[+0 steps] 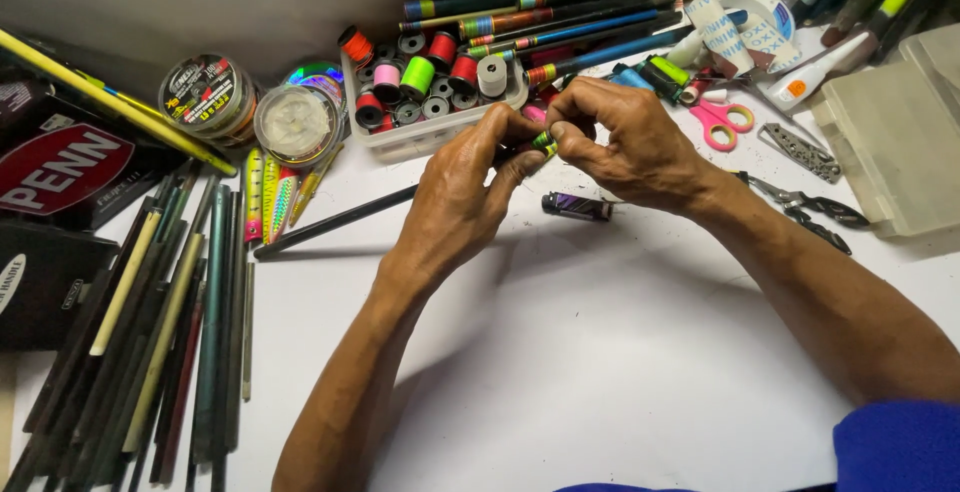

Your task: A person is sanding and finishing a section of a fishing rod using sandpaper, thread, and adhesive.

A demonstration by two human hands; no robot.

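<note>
White tabletop point(600, 352) fills most of the frame, and lots of fishing things lie around its edges. Near the middle, a bit above, two bare hands meet. Both hands pinch a thin dark rod point(340, 220) that runs from the hands down toward the left. The left hand point(455, 197) curls its fingers tight around the rod's end, and the right hand point(625, 142) presses its thumb and fingers closed on a small green and yellow band point(543, 140) on the rod, right where the two hands touch. Just below the hands a small purple and black lighter point(577, 206) lies on the table. Behind the hands sits a clear tray point(420, 137) full of little thread spools in red, pink, green and black. At the upper left are two round spools of fishing line point(250, 107), with shiny fish lures point(270, 197) just under them. Many long rods point(150, 342) lie side by side down the left edge. Pink scissors point(722, 120) and dark pliers point(805, 210) lie to the right of the hands. A pale plastic box point(895, 142) sits at the right edge.
</note>
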